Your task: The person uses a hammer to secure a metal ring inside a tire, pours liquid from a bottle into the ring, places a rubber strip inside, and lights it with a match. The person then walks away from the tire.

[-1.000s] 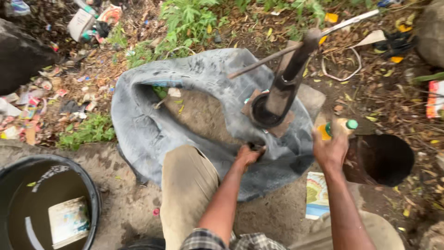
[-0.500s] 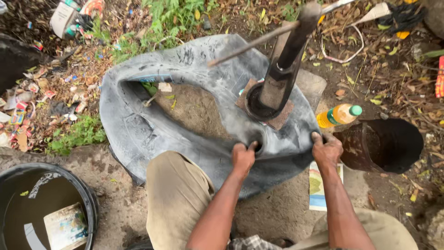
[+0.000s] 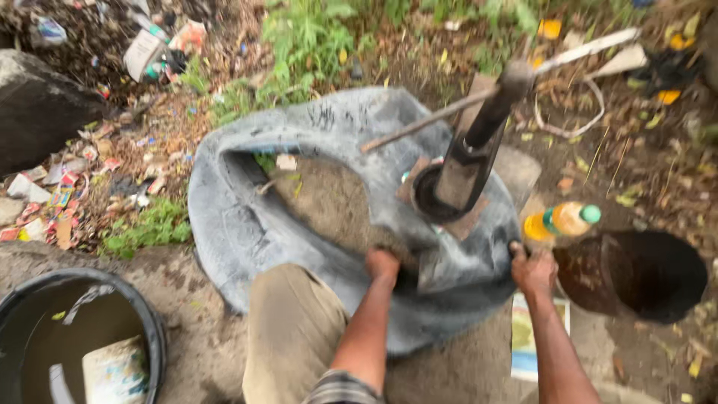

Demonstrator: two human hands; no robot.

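Here both hands (image 3: 382,263) (image 3: 534,271) grip inner tube (image 3: 247,224) — fingers hidden, blurred

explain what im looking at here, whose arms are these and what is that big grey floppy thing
The picture comes from a camera worn on a person's head, looking down, so the arms are the wearer's own. The grey thing is a large rubber inner tube lying on bare ground. The left hand grips its inner edge; the right hand grips its outer edge. A dark metal press stands on the tube. Nearby are a yellow bottle, a dark pot and a black tub of water.
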